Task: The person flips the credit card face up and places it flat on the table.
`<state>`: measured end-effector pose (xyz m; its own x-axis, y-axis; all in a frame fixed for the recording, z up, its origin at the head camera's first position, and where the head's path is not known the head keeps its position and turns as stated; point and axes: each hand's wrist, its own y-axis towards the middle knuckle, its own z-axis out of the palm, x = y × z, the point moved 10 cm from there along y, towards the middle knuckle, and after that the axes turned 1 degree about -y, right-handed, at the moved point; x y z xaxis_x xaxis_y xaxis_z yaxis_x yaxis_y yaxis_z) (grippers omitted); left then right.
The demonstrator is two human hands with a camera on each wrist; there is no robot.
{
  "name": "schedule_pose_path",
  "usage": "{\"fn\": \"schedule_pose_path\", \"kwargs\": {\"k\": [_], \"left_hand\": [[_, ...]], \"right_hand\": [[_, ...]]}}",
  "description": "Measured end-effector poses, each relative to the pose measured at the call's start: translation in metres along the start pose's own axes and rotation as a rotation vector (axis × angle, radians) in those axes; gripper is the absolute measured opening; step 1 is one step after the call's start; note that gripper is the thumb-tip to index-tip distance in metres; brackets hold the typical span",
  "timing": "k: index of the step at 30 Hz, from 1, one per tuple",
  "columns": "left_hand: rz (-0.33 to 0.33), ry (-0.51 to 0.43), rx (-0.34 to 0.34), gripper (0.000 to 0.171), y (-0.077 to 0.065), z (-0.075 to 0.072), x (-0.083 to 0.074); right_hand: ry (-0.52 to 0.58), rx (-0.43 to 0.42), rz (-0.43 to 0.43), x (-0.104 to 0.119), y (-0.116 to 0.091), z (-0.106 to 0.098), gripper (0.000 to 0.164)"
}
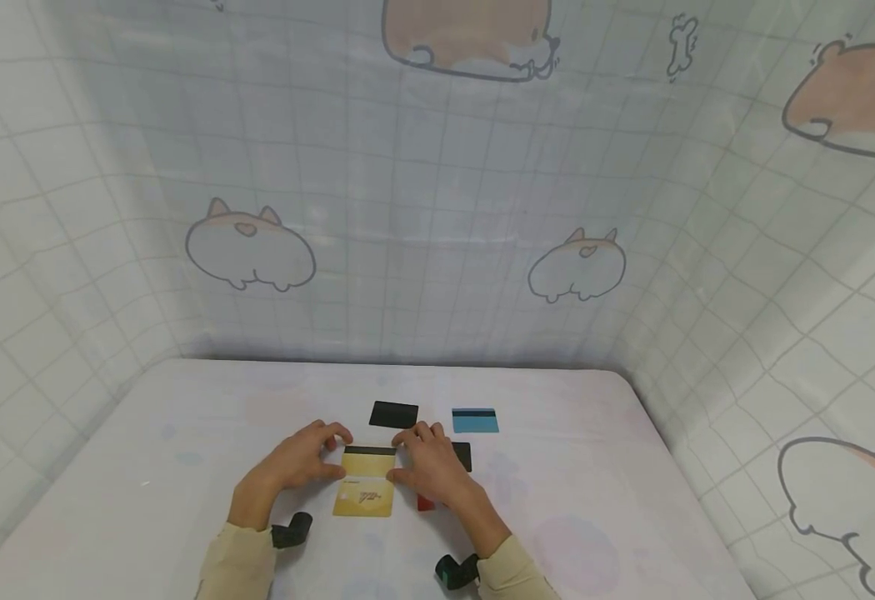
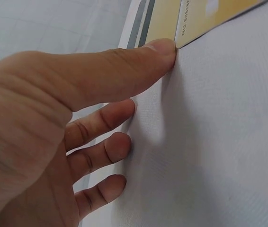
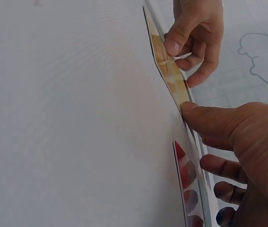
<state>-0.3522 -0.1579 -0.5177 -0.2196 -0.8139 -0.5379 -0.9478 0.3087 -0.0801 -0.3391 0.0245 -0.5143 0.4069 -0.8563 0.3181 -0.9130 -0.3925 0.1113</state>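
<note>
Misalignment is the likely fault: uneven thumb pressure could skew the striped yellow card, at twelve o'clock from the gold card on the bench. Left hand and right hand have fingers loosely spread, thumbs touching its side edges; whether forefingers touch is hard to tell.
</note>
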Motion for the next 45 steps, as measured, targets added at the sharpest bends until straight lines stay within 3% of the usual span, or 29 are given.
{"fn": "schedule_pose_path", "kwargs": {"k": [9,18,32,40,45], "left_hand": [[-0.001,-0.005,0.002,0.053,-0.003,-0.001,-0.002],[0.048,-0.059,0.006,0.057,-0.005,-0.002,-0.002],[0.058,-0.029,0.002,0.057,-0.007,-0.005,-0.005],[0.109,-0.047,-0.016,0.058,-0.009,-0.011,-0.013],[0.094,-0.055,-0.02,0.057,-0.006,-0.013,-0.011]], "right_hand": [[-0.003,-0.002,0.004,0.0,-0.002,-0.001,0.049],[0.012,0.003,0.009,0.001,-0.005,-0.002,0.049],[0.055,0.024,0.019,-0.002,-0.007,0.002,0.057],[0.105,0.009,0.023,-0.002,-0.007,-0.004,0.063],[0.109,-0.01,0.031,-0.005,-0.004,-0.01,0.061]]}}
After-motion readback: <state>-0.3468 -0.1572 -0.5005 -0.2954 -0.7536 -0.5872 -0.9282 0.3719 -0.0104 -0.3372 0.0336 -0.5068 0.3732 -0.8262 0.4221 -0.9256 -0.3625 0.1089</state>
